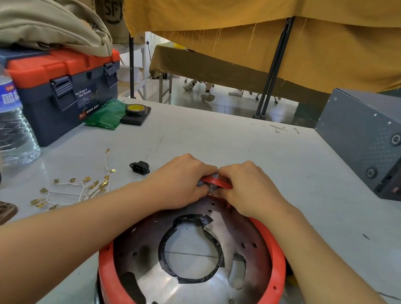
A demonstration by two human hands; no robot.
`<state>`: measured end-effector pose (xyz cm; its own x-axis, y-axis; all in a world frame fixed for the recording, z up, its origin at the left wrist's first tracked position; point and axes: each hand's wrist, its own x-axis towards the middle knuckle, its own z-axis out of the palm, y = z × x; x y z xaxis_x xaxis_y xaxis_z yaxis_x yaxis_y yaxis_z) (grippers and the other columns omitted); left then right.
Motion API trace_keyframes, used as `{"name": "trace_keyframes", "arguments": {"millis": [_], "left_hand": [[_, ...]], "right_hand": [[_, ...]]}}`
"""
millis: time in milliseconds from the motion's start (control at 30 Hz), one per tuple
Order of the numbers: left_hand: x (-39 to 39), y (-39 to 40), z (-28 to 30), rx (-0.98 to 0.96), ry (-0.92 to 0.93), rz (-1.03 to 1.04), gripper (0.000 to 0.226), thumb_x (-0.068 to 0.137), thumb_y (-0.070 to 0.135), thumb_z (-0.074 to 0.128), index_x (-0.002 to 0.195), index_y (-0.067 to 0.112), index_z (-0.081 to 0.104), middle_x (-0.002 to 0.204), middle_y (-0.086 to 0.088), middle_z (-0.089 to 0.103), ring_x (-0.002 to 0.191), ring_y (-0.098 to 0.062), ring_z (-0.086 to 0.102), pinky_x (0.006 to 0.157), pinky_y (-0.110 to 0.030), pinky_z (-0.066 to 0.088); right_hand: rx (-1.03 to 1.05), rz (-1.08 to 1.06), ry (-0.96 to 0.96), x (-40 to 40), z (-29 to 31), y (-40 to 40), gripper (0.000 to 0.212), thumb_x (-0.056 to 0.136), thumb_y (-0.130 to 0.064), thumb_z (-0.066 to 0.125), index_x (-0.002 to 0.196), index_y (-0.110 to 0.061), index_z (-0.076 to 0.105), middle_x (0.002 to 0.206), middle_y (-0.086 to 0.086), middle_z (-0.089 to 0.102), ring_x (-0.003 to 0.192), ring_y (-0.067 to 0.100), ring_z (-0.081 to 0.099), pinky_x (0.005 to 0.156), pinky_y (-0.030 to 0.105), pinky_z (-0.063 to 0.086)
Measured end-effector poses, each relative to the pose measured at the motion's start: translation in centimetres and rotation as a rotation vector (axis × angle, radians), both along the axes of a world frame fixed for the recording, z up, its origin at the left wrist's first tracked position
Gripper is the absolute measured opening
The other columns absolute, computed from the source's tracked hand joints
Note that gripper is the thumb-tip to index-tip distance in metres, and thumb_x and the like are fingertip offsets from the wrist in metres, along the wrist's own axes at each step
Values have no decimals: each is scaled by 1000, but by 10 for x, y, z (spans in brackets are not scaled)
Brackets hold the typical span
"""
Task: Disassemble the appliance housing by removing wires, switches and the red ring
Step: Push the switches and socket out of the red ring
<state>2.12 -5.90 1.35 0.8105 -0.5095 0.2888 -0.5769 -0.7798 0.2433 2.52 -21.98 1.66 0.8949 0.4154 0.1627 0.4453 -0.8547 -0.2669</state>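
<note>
Now we see both hands at the far rim of the round housing (187, 294), which stands on the grey table (296, 172). Our left hand (178, 182) and right hand (248, 188) pinch the glossy red ring (215, 181) with curled fingers. Loose white wires (77, 190) with brass terminals and a black socket (139, 167) lie to the left.

Both hands (215, 183) seemingly gripping red ring (273, 268)
</note>
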Motion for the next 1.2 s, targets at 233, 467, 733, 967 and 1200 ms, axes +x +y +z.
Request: {"name": "trace_keyframes", "arguments": {"millis": [233,467,733,967,1200], "left_hand": [[2,2,-2,-53,43,15,9,82,16,57,85,9,63,72,-5,62,71,-21,53,69,-38,43],[4,7,0,-178,162,67,36,80,29,67,116,22,66,102,5,70,93,-10,60,77,-18,42],[11,10,0,-487,220,196,9,84,30,66,91,26,64,90,10,70,77,-3,65,70,-20,48],[16,16,0,-758,352,260,24,78,19,74,93,19,56,94,-3,70,87,-21,68,83,-41,53],[27,49,8,-812,325,305,22,81,19,73,101,26,66,92,0,57,83,-17,62,63,-17,44]], "right_hand": [[27,-55,-9,0,-4,-3,38,84,-34,65,59,-27,37,69,-2,47,69,25,49,50,29,28],[207,-58,21,-3,-5,-6,14,77,-35,69,80,-26,59,84,3,65,80,26,60,73,38,51],[300,50,48,-3,-6,-7,39,80,-27,70,118,-34,63,109,-5,68,95,14,61,86,39,50],[243,73,90,-2,-6,-8,61,90,-27,59,139,-52,33,127,-9,59,107,12,57,95,35,47],[87,74,88,0,-7,-7,48,95,-35,53,139,-46,38,110,-5,64,108,21,58,91,34,46]]}}
